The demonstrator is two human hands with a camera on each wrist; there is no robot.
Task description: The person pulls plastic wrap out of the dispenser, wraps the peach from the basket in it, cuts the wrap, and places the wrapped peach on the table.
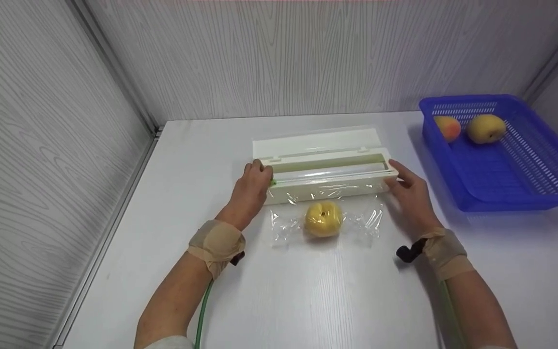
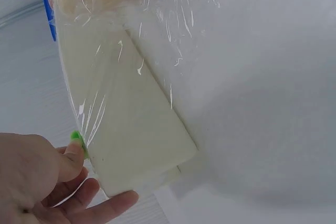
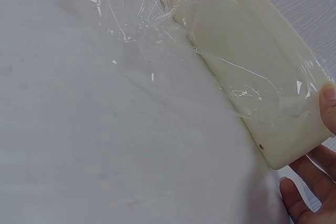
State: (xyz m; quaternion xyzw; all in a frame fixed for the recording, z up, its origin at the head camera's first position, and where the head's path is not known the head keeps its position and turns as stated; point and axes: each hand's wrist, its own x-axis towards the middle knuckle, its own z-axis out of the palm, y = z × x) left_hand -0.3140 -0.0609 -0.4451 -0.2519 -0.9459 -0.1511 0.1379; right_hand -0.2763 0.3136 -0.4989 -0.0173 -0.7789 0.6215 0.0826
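A white cling film dispenser (image 1: pixel 327 190) lies across the table with its lid (image 1: pixel 317 139) tipped back, baring the film roll inside. Clear cling film (image 1: pixel 368 223) runs from its front edge over a round yellow fruit (image 1: pixel 323 219). My left hand (image 1: pixel 252 189) grips the dispenser's left end; in the left wrist view the thumb is on a green slide cutter (image 2: pixel 79 141) and the other fingers are around the box end. At the right end, my right hand (image 1: pixel 410 196) holds the box, thumb on the front and fingers behind and below the end.
A blue plastic basket (image 1: pixel 502 196) stands on the right of the table, holding a blushed yellow fruit (image 1: pixel 447 129) and another yellow fruit (image 1: pixel 486 129). Wood-grain panels (image 1: pixel 284 58) rise at the back and left. Green cables (image 1: pixel 204 310) trail from both wrists.
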